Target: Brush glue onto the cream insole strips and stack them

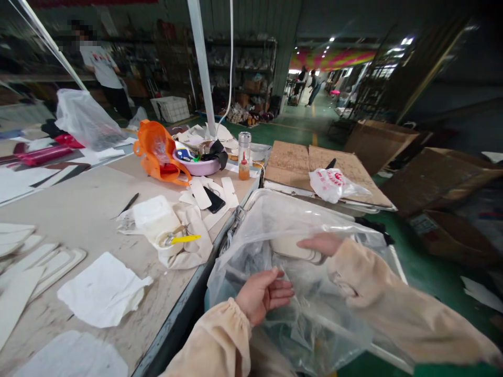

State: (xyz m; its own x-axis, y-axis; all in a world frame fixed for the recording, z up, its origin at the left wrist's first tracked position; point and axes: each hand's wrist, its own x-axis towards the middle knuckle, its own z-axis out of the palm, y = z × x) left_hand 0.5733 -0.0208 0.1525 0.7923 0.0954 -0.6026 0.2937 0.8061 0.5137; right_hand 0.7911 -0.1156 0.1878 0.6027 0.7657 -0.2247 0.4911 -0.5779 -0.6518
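My left hand (pixel 264 296) is over the clear plastic bag (pixel 251 230) that lines a bin, fingers stretched out, palm turned inward, holding nothing. My right hand (pixel 324 244) reaches across the bag from the right. It grips the edge of a small stack of flat off-white pieces with rounded ends (pixel 291 250), like insoles. The fingers under the stack are hidden. Loose folds of the bag cover much of the bin's inside.
On the table (pixel 110 209) to the left lie off-white cut pieces (pixel 51 264), white sheets (pixel 102 289), yellow-handled snips (pixel 184 239), a phone (pixel 214 200), an orange basket (pixel 155 149) and a bottle (pixel 244 167). Cardboard (pixel 291 162) lies behind the bin; boxes (pixel 440 183) stand right. A person (pixel 102 70) stands far left.
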